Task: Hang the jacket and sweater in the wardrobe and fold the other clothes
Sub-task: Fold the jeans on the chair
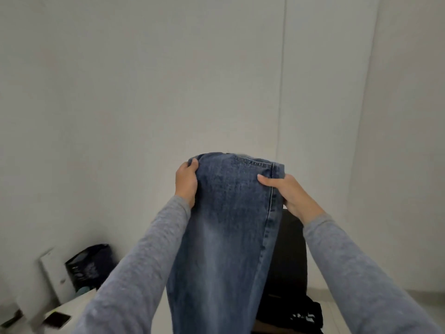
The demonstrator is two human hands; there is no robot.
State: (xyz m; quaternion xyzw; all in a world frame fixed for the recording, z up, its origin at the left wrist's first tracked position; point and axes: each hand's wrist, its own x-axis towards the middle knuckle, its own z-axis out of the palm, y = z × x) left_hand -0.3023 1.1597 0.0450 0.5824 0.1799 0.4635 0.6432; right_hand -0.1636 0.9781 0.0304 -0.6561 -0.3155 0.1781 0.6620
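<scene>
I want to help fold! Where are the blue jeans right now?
In the head view, the blue jeans hang in the middle before the white wall, gripped at the top by the left hand and right hand.

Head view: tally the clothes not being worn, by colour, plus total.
Blue: 1, the jeans, gripped by left hand and right hand.
Black: 1, a garment with white print.
Total: 2.
The dark shape behind the jeans is unclear, so not counted.
</scene>
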